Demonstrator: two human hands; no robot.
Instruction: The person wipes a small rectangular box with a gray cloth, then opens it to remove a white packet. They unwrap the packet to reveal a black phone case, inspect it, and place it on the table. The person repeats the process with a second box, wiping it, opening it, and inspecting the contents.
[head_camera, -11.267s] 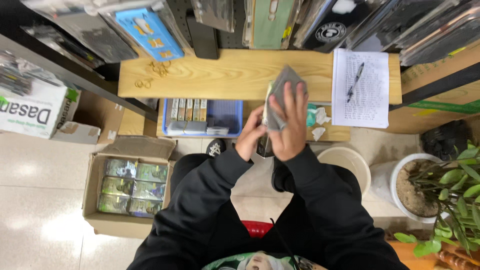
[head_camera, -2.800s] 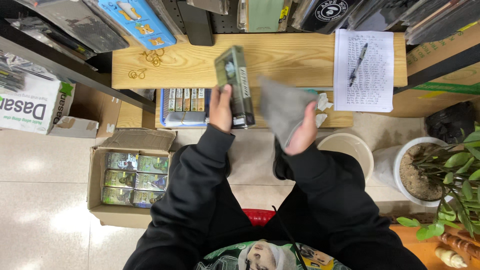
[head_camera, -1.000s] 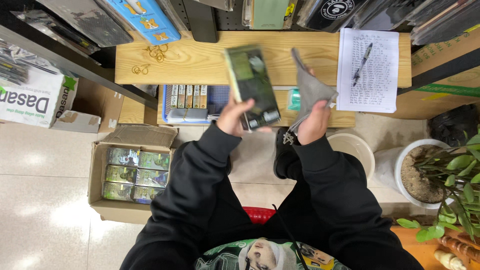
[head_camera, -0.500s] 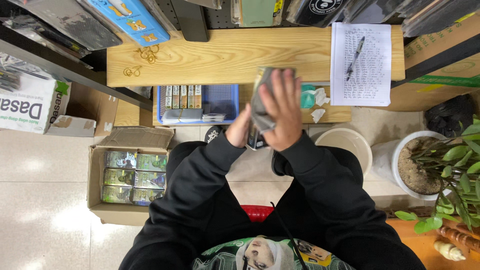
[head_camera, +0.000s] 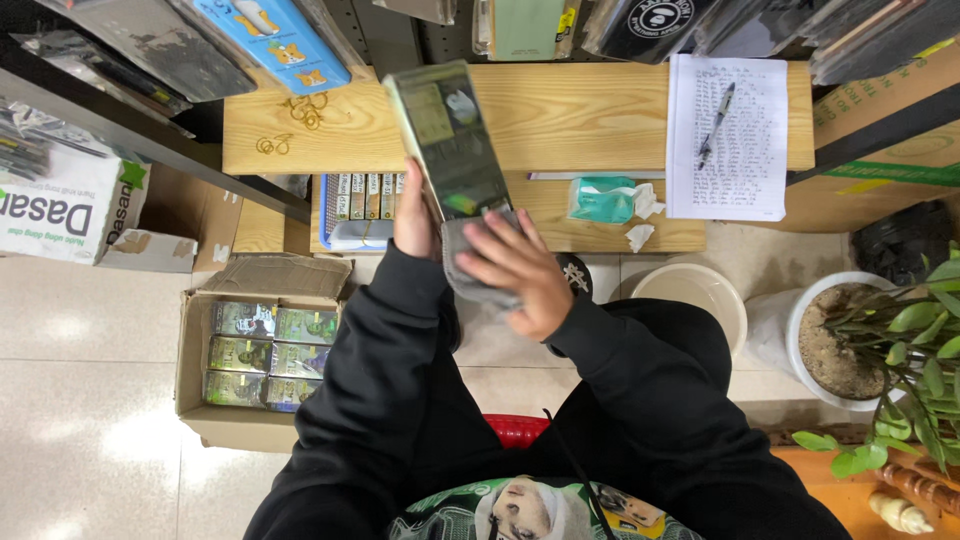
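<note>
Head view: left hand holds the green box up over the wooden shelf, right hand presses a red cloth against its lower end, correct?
Not quite: the cloth is grey, not red, as the head view shows. The rest stands: the left hand holds the green box up over the wooden shelf, and the right hand presses the cloth against its lower end.

**Small shop / stockroom corner**

Looks like a retail shop w/ stock area. Dark racks (head_camera: 150, 130) along the top hold packaged goods in plastic sleeves (head_camera: 270, 40). Open cardboard box (head_camera: 265, 350) on the tiled floor is packed w/ identical green packs. Blue tray (head_camera: 365, 205) holds more boxed items in a row. Wooden counter (head_camera: 560, 120) carries a handwritten list (head_camera: 727, 140) w/ pen (head_camera: 716, 125), i.e. inventory sheet. Potted plant (head_camera: 900, 340) at right.
</note>
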